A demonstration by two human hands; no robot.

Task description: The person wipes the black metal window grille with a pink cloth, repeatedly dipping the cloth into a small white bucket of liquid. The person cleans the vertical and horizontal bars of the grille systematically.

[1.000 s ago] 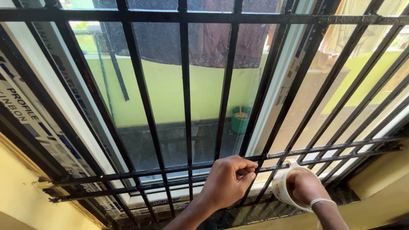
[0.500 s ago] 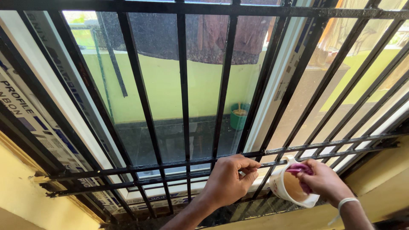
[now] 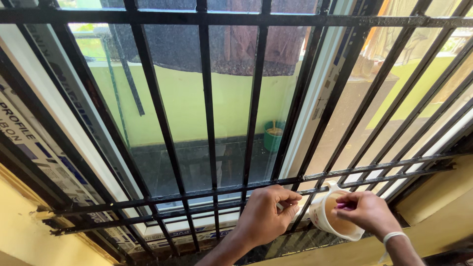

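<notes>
My left hand (image 3: 266, 214) is curled around the handle of a white mug (image 3: 322, 216), holding it tilted against the lower bars of the black window grille (image 3: 207, 113). Brownish liquid fills the mug. Over the mug's mouth my right hand (image 3: 367, 212) pinches a small purple cloth (image 3: 347, 205) in its closed fingers. A white band circles my right wrist.
Behind the grille is a white-framed sliding glass window (image 3: 315, 98). Outside are a green wall, a dark hanging cloth (image 3: 231, 39) and a green bucket (image 3: 273, 135). A dark stone sill (image 3: 295, 244) lies under the bars, with yellow wall on both sides.
My right hand has come out of the mug, bringing the purple cloth up above the liquid. The left hand has stayed at the mug, which is tilted a little more upright.
</notes>
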